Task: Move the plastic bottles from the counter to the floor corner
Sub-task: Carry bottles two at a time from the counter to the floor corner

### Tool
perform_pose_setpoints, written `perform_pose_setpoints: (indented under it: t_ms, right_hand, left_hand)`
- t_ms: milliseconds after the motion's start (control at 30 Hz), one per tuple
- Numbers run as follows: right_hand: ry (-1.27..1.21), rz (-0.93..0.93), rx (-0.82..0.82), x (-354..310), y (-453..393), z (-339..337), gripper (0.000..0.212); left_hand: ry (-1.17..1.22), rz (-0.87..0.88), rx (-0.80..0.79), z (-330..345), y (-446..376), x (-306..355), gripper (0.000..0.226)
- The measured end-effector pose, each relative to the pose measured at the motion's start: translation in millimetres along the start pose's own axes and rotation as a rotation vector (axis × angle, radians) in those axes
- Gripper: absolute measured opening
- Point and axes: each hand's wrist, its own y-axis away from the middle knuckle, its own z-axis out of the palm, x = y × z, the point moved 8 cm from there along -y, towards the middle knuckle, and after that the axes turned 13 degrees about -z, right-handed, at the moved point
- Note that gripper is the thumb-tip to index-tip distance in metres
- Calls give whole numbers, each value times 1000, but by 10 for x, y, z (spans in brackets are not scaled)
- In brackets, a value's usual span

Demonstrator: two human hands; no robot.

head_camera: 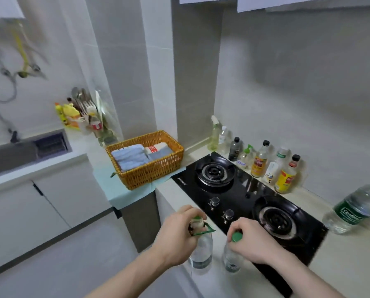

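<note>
Gripping two clear bottles by their necks, left hand fingers seemingly curl through one's green handle, right hand beneath a cap.

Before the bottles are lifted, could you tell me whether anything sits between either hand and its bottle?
Nothing visible: the left hand already grips one bottle's neck, the right hand the other bottle's green cap.

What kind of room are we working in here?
A home kitchen, most likely: a two-burner gas hob set in the counter, a sink to the left, and condiment bottles along the tiled wall.
</note>
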Motion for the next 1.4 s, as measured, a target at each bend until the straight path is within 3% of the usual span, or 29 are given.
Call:
perform_pose_setpoints:
  t_ms: [333, 633, 967, 1400]
  right_hand:
    - [-52, -235, -177, -1928, -1037, 966, 5]
    - [12, -525, -392, -3170, -1934, 1898, 6]
    - [97, -822, -645, -4401, -2688, 2854, 9]
    - [176, -1124, -865, -6347, -2372, 4127, 12]
  left_hand:
    - [-8, -321, 235, -1305, 602, -1905, 20]
    - [53, -641, 424, -2000, 1038, -3193, 16]
    - [146, -1019, 690, -2443, 1730, -4028, 18]
    - [168, -1296, 934, -3125, 3043, -4931, 24]
